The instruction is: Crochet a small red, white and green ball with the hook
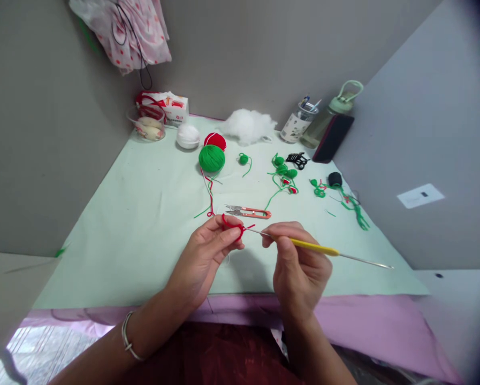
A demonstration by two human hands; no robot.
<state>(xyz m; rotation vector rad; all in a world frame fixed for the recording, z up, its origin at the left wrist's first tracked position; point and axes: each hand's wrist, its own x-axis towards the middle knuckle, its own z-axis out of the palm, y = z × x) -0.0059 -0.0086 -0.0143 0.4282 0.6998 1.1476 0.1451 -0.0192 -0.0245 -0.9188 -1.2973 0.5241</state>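
Between the thumb and fingers of my left hand [207, 248] is a small piece of red crochet work [240, 231], mostly covered by the fingertips. My right hand [299, 262] grips a crochet hook [314, 246] with a yellow handle and a metal tip at each end. The hook's left tip meets the red work. Just beyond my hands lie orange-handled thread snips [250, 212]. Red and white yarn strands run from my left hand back toward a green yarn ball [212, 159] and a red yarn ball [215, 141].
At the back sit a white yarn ball [188, 136], fluffy white stuffing [248, 127], a plastic tub [148, 125], a pen cup [298, 123], a green bottle [324, 120] and a leaning phone [333, 138]. Small green crocheted pieces [282, 169] and a black spool [335, 179] lie right.
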